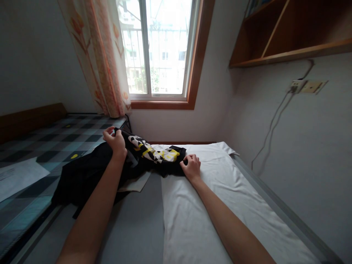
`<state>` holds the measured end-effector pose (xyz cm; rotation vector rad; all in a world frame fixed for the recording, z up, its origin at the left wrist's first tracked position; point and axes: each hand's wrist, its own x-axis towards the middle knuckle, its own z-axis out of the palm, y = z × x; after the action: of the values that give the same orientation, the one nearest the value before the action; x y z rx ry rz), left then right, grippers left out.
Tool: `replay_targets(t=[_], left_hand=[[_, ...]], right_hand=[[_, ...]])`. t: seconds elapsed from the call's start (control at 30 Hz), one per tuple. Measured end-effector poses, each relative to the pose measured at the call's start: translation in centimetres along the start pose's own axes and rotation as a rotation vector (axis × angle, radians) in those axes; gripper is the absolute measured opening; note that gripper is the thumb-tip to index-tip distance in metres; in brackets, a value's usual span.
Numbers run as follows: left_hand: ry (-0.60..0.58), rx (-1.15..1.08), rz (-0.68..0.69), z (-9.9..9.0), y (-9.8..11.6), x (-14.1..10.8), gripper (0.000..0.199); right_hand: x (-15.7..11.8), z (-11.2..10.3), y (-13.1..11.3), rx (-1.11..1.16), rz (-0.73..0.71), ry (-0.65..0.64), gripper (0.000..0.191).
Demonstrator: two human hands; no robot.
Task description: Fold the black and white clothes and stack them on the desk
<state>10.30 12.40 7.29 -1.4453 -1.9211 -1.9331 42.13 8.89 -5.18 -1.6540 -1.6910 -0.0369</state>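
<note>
A black garment with a white and yellow print point(162, 154) stretches between my two hands; its exact kind is unclear from the folds. My left hand point(115, 141) pinches its upper left edge and holds that part raised. Lower down on the right, my right hand point(191, 167) grips the other end close to the white cloth point(198, 205). More black fabric point(82, 172) lies bunched to the left, partly behind my left forearm; I cannot tell whether it belongs to the same piece. Under the garment a pale flat corner point(137, 183) sticks out.
A checked mattress point(41, 135) with a paper sheet point(19, 176) lies at the left. The grey surface point(134, 220) is beneath my arms. Ahead are a curtain point(107, 73) and a window point(167, 51). A wooden shelf point(288, 55) and a plugged-in cable point(271, 126) are on the right wall.
</note>
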Motion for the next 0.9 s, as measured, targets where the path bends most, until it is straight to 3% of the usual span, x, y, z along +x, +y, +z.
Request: replay_targets(t=[0.07,0.1,0.17,0.27,0.33,0.37,0.43,0.53,0.63,0.7,0.8,0.9], left_hand=[[0.069,-0.018,0.020,-0.2,1.3,-0.7,0.034],[-0.008,-0.050,0.051,-0.2,2.2,-1.2,0.031],[-0.410,-0.078,0.229,-0.3,3.8,-2.4,0.032],[-1.051,0.046,0.491,0.0,4.9,-4.6,0.051],[-1.309,0.260,0.568,0.3,4.8,-5.9,0.070],[-1.363,0.368,0.578,0.4,4.7,-6.3,0.074],[-1.356,0.517,0.578,0.7,4.3,-6.8,0.059],[-1.195,0.595,0.545,0.8,4.6,-6.6,0.023],[-0.979,0.561,0.495,0.8,5.7,-6.6,0.026],[-0.920,0.440,0.498,1.0,6.5,-7.1,0.027],[-1.068,0.152,0.554,1.5,7.3,-8.2,0.028],[-1.298,0.000,0.592,1.6,7.2,-8.8,0.029]], right_hand=[[-0.3,-0.3,-0.4,-0.036,-0.116,0.036,0.030],[-0.4,-0.4,-0.7,-0.043,-0.185,0.037,0.039],[-0.7,-0.7,-1.2,-0.037,-0.305,0.001,0.049],[-0.9,-0.7,-1.4,-0.014,-0.374,-0.082,0.042],[-0.8,-0.5,-1.2,0.006,-0.338,-0.122,0.035],[-0.8,-0.4,-1.1,0.020,-0.302,-0.134,0.032],[-0.6,-0.3,-0.7,0.051,-0.227,-0.151,0.029],[-0.5,-0.5,-0.7,0.059,-0.191,-0.141,0.030],[-0.6,-1.0,-1.2,0.064,-0.268,-0.080,0.042],[-0.7,-1.1,-1.5,0.134,-0.337,-0.094,0.052],[-0.6,-0.7,-1.5,0.295,-0.351,-0.178,0.040],[-0.2,0.3,-0.8,0.508,-0.211,-0.174,0.023]])
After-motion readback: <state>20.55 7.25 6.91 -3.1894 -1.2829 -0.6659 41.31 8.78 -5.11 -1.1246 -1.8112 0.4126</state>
